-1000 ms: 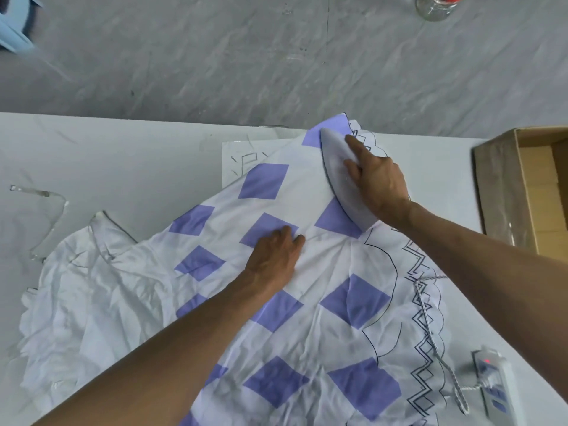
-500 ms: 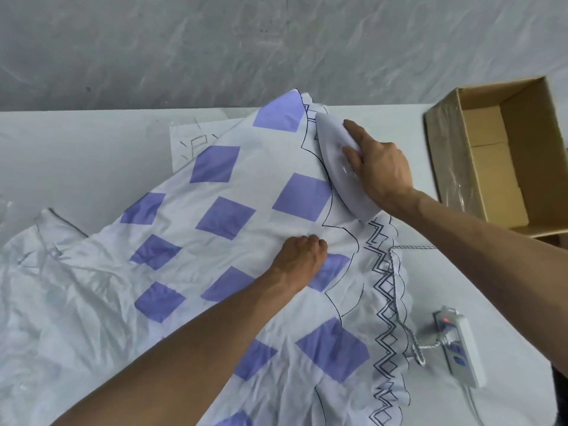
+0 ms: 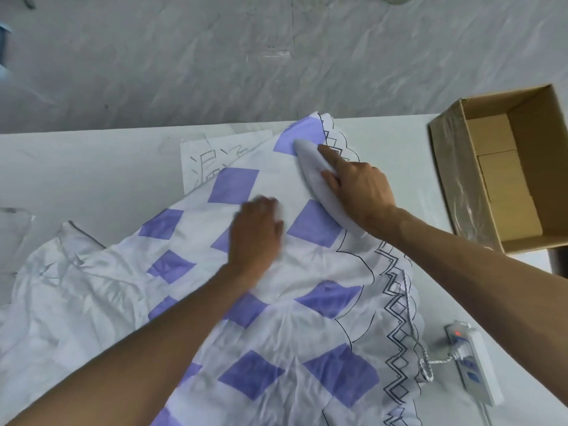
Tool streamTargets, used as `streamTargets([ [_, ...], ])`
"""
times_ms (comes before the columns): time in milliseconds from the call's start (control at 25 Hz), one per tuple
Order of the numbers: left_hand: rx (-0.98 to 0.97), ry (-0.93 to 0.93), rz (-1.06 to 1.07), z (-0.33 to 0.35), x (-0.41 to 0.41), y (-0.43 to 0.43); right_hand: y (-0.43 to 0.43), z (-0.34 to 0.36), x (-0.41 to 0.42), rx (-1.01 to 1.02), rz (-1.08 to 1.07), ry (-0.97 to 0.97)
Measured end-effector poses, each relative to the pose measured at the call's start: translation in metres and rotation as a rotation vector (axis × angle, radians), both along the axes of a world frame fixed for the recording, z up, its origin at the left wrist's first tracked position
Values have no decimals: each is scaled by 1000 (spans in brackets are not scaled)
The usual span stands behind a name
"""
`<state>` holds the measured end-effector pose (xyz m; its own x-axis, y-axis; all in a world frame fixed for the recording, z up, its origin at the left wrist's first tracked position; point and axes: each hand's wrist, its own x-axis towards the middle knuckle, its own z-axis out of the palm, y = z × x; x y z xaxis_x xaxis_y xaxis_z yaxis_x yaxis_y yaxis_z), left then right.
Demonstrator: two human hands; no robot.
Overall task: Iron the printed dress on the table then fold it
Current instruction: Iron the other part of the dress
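White iron (image 3: 311,171), gripped by right hand (image 3: 359,195), rests on printed dress (image 3: 307,272) beside flat, blurred left hand (image 3: 256,235).

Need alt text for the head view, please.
A person's right hand grips a white iron on the far corner of a white dress printed with purple squares, while the left hand lies on the cloth beside it. A power strip and an open cardboard box sit to the right.

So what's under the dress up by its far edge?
A white paper sheet with black line markings sticks out from under the dress, on the table. Fabric covers the rest of it.
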<state>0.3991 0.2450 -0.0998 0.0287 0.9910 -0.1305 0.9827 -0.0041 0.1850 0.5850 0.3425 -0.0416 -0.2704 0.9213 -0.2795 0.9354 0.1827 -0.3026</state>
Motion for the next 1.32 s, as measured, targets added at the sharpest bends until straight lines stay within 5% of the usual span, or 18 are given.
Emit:
streamTargets([
  [80, -248, 156, 186, -5, -41, 21, 4, -4, -29, 6, 107, -24],
  [200, -464, 194, 161, -30, -67, 29, 9, -18, -67, -2, 219, -32],
  [400, -491, 149, 170, -44, -68, 33, 28, -34, -70, 1, 193, -72],
  [800, -487, 196, 143, -43, -70, 35, 72, -21, -3, -12, -282, -37],
  [1120, -451, 139, 121, -39, -74, 32, 18, -16, -65, -47, 95, -3],
  [1320, -458, 116, 108, -41, -78, 32, 21, -34, -57, -22, 87, -58],
])
